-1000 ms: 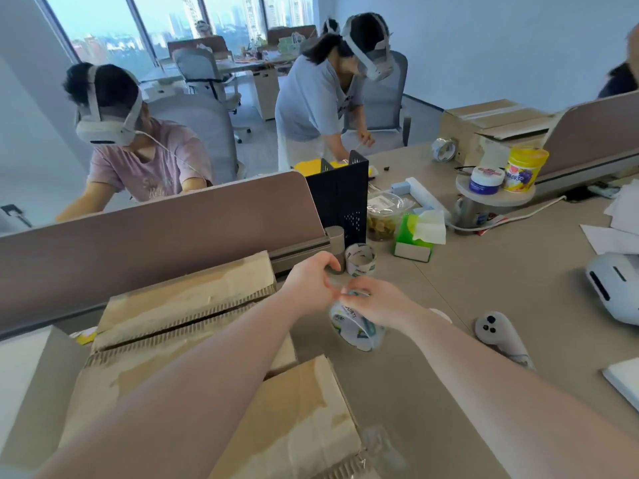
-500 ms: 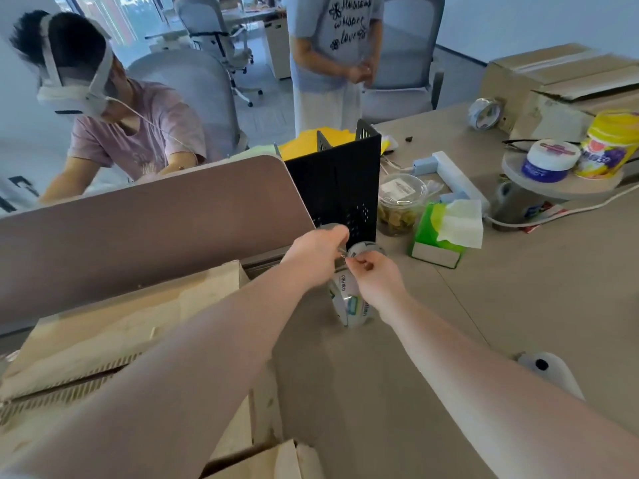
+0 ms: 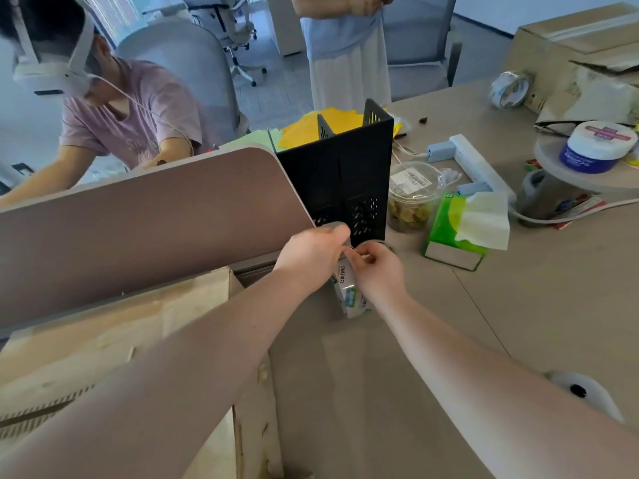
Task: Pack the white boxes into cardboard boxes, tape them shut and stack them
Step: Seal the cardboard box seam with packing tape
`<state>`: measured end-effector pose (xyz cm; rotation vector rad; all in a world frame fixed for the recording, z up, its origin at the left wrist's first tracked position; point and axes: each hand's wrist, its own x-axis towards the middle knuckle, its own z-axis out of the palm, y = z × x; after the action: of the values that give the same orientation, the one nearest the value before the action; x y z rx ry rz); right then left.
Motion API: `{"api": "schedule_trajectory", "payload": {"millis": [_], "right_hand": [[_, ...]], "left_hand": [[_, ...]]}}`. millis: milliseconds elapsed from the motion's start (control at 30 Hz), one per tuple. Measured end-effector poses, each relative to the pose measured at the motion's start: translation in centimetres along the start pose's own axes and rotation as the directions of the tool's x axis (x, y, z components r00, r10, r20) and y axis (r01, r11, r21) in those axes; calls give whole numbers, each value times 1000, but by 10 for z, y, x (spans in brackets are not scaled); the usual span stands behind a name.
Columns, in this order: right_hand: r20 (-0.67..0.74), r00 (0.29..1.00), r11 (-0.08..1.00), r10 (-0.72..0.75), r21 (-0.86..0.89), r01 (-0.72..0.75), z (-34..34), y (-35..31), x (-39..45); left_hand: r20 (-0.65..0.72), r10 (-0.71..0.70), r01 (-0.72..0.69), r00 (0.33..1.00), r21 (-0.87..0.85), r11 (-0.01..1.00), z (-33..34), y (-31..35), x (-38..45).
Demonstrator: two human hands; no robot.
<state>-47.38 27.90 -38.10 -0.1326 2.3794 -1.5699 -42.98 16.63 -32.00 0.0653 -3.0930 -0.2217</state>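
Observation:
A roll of clear packing tape (image 3: 351,295) with a white and green printed core stands on edge on the desk, just in front of a black file holder (image 3: 340,181). My right hand (image 3: 378,271) curls over the top of the roll and holds it. Fingertips of my left hand (image 3: 313,255) pinch at the tape on the roll's top, touching the right hand's fingers. A cardboard box (image 3: 114,344) with closed flaps sits at the lower left under my left forearm. No white boxes are in view.
A brown desk divider (image 3: 145,216) runs along the left. To the right lie a green tissue pack (image 3: 456,226), a plastic snack tub (image 3: 411,195), a power strip (image 3: 477,164), another tape roll (image 3: 510,88) and cardboard boxes (image 3: 581,46). A white controller (image 3: 584,395) sits by my right arm. Two people are beyond the desk.
The view has moved closer and tilted down. Both hands stay on the tape roll, which now stands more upright, with the fingers working at its top edge.

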Motion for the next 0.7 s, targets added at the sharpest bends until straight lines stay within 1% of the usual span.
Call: {"api": "schedule_trajectory", "payload": {"millis": [100,167,267,367,400,433,467,500,567,633,700], "right_hand": [[2,999,999,-35,4,35,1,-3,-2],[6,997,997,-77,-19,77,0,-5,-3],[-20,995,994,-97,-55,96,1,-8,-2],[-35,998,998,-51,-36,50,4,-8,-1],[-29,999,999,-37,-32,36,6,-8,-1],[-25,999,999,-26,-24,25,7,-8,-1],[-23,1000,1000,-19,-18,19,7,-7,-1],[-20,1000,1000,-17,-20,17,6,-7,0],[-4,1000,999,-26,-47,26,4,-7,2],[13,999,996,-30,-89,31,2,-6,4],[4,1000,996,-1,-92,1,-2,-6,4]], "left_hand": [[29,36,-39,999,116,992,-3,1,2],[34,33,-38,999,159,986,-5,1,4],[-21,8,-5,1000,143,990,-9,-4,9],[13,-30,28,999,136,990,-7,-4,13],[15,-33,31,999,159,987,-6,-4,12],[-15,-12,15,1000,195,981,-4,-5,8],[-69,38,-19,997,258,966,0,-8,4],[-108,95,-53,990,342,938,5,-12,1],[-177,184,-75,967,493,867,11,-20,-1],[-179,221,-87,959,555,828,14,-21,-1],[-127,238,-119,963,593,796,10,-13,-1]]}}
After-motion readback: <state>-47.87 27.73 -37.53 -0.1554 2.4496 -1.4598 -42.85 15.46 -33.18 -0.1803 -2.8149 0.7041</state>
